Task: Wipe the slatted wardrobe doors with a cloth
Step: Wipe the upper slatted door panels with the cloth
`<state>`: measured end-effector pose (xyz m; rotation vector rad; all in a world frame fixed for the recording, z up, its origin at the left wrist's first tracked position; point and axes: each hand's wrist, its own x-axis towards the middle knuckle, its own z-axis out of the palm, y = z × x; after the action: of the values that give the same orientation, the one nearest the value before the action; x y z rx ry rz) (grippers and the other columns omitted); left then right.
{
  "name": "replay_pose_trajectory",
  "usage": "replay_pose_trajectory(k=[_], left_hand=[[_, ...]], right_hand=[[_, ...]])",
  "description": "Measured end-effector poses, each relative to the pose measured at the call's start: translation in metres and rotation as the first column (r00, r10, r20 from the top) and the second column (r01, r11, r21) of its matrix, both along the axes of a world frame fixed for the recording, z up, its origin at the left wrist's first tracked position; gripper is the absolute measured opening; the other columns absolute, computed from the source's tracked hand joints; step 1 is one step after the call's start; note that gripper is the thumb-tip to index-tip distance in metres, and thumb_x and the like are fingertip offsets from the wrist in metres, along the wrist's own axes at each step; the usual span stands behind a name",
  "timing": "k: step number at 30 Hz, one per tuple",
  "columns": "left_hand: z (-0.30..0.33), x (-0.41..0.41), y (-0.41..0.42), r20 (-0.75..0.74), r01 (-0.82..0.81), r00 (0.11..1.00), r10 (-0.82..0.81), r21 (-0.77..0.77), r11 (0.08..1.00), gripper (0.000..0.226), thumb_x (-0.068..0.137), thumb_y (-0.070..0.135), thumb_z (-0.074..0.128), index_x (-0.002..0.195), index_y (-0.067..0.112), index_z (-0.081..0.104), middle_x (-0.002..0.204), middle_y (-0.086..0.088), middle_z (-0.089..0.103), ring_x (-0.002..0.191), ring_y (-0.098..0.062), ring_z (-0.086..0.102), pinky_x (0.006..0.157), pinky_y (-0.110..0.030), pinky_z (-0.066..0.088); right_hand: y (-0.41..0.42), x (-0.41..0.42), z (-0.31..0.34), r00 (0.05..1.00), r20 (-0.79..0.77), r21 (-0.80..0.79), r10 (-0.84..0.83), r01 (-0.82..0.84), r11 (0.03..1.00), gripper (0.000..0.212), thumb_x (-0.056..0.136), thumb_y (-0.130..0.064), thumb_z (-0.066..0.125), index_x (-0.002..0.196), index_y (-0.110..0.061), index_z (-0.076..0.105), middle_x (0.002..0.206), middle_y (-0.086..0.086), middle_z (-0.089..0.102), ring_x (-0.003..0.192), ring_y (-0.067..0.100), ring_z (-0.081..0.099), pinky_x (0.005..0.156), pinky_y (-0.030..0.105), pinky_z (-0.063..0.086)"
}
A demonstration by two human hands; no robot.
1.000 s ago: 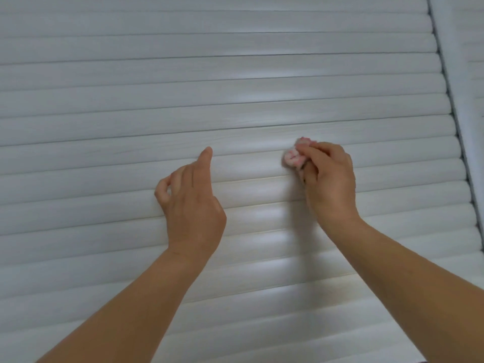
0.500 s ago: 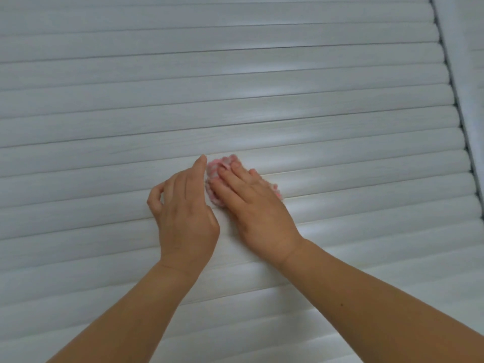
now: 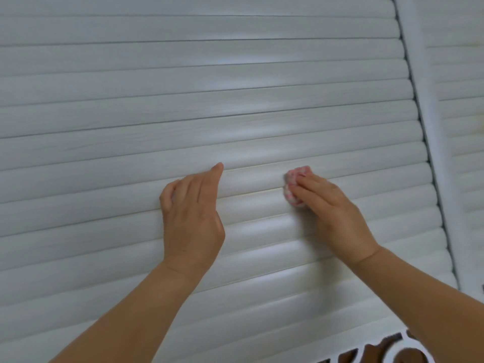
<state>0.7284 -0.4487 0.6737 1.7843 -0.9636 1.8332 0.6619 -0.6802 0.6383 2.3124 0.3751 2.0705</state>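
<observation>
**Desk:** Where are you in the job?

**Me:** I'm working mid-panel on the near slatted wardrobe door (image 3: 235,113). My right hand (image 3: 335,213) is pressing a small pink cloth (image 3: 294,183) flat against a slat, fingers laid fairly straight over it, pushing rather than pinching. Most of the cloth is hidden under them; only a bunched edge is showing at the fingertips.

**Desk:** And the other hand?

**Me:** My left hand (image 3: 192,213) is resting on the slats, well apart from the cloth, forefinger stretched up along a slat, the other fingers loosely curled and holding nothing. I'm judging that it is steadying the panel.

**Desk:** How much is done?

**Me:** I'm not able to tell from the surface. The slats are all looking equally pale, with no wet trail or dust line marking wiped from unwiped. I'm guessing plenty is left: many rows are lying above and below the cloth, and the second door (image 3: 461,127) past the frame post (image 3: 429,106) on the right isn't being touched.
</observation>
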Motion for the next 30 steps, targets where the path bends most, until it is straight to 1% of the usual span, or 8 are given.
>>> replay_pose_trajectory(k=[3, 6, 9, 11, 15, 22, 25, 30], left_hand=[[0.000, -0.002, -0.003, -0.019, -0.007, 1.000, 0.007, -0.012, 1.000, 0.068, 0.064, 0.007, 0.026, 0.128, 0.012, 0.048, 0.104, -0.002, 0.061, 0.097, -0.018, 0.044, 0.097, -0.033, 0.023], [0.000, -0.005, -0.007, -0.029, -0.010, 1.000, 0.009, -0.031, 0.999, 0.068, 0.064, 0.008, 0.026, 0.128, 0.012, 0.049, 0.103, -0.003, 0.061, 0.096, -0.018, 0.043, 0.096, -0.034, 0.023], [-0.001, -0.009, -0.013, -0.023, -0.008, 1.000, 0.008, 0.004, 1.000, 0.068, 0.064, 0.008, 0.026, 0.127, 0.011, 0.050, 0.102, -0.003, 0.061, 0.097, -0.018, 0.044, 0.096, -0.036, 0.023], [-0.002, -0.012, -0.022, -0.013, -0.006, 1.000, 0.006, 0.050, 0.999, 0.066, 0.065, 0.007, 0.026, 0.127, 0.011, 0.050, 0.103, -0.003, 0.061, 0.100, -0.018, 0.045, 0.098, -0.038, 0.024], [-0.005, -0.016, -0.046, -0.005, 0.037, 0.999, -0.036, 0.105, 0.994, 0.062, 0.072, 0.010, 0.026, 0.129, 0.012, 0.049, 0.115, -0.004, 0.060, 0.115, -0.016, 0.044, 0.106, -0.041, 0.020], [-0.011, -0.019, -0.087, 0.037, 0.043, 0.998, -0.050, 0.170, 0.984, 0.064, 0.070, 0.003, 0.024, 0.129, 0.009, 0.047, 0.123, -0.009, 0.059, 0.123, -0.026, 0.048, 0.109, -0.043, 0.020], [-0.011, -0.016, -0.096, 0.047, 0.067, 0.996, -0.074, 0.137, 0.988, 0.062, 0.071, 0.002, 0.023, 0.129, 0.007, 0.046, 0.122, -0.012, 0.059, 0.123, -0.025, 0.042, 0.109, -0.042, 0.020], [-0.013, -0.012, -0.098, 0.081, 0.057, 0.995, -0.066, 0.108, 0.993, 0.061, 0.072, -0.001, 0.024, 0.128, 0.006, 0.047, 0.121, -0.014, 0.059, 0.121, -0.026, 0.040, 0.109, -0.044, 0.021]], right_hand=[[-0.014, -0.021, 0.000, 0.984, -0.037, 0.287, 0.173, -0.155, 0.945, 0.023, 0.093, 0.000, 0.046, 0.097, -0.007, 0.067, 0.112, -0.001, 0.060, 0.116, 0.008, 0.048, 0.109, 0.024, 0.026], [-0.006, -0.026, 0.009, 0.976, 0.070, 0.472, 0.205, -0.214, 0.856, 0.025, 0.099, -0.004, 0.041, 0.075, 0.003, 0.048, 0.086, 0.007, 0.048, 0.090, 0.007, 0.046, 0.094, 0.013, 0.029], [0.024, -0.004, 0.003, 0.975, 0.107, 0.467, 0.193, -0.220, 0.857, 0.025, 0.100, -0.006, 0.036, 0.093, 0.001, 0.059, 0.100, 0.004, 0.055, 0.104, 0.007, 0.049, 0.102, 0.021, 0.028], [0.047, 0.010, -0.007, 0.985, 0.002, 0.278, 0.170, -0.164, 0.946, 0.039, 0.097, -0.011, 0.030, 0.121, -0.001, 0.059, 0.134, 0.006, 0.051, 0.135, 0.021, 0.035, 0.114, 0.035, 0.023], [0.044, 0.016, -0.003, 0.994, -0.094, -0.006, 0.055, -0.056, 0.998, 0.052, 0.085, 0.000, 0.037, 0.136, -0.003, 0.048, 0.146, 0.015, 0.040, 0.138, 0.029, 0.028, 0.111, 0.043, 0.028], [-0.024, -0.006, 0.013, 0.999, -0.035, 0.221, -0.002, 0.010, 0.975, 0.054, 0.090, 0.002, 0.034, 0.143, -0.010, 0.036, 0.152, 0.002, 0.027, 0.143, 0.023, 0.018, 0.113, 0.029, 0.019], [-0.060, -0.014, 0.022, 0.998, 0.010, 0.267, -0.063, 0.058, 0.962, 0.056, 0.089, 0.007, 0.033, 0.143, -0.006, 0.036, 0.152, 0.009, 0.029, 0.143, 0.025, 0.018, 0.114, 0.027, 0.015], [-0.112, -0.022, 0.026, 0.982, -0.003, 0.379, -0.189, 0.176, 0.908, 0.053, 0.091, 0.011, 0.034, 0.143, -0.001, 0.034, 0.153, 0.014, 0.025, 0.144, 0.027, 0.017, 0.111, 0.008, 0.000]])
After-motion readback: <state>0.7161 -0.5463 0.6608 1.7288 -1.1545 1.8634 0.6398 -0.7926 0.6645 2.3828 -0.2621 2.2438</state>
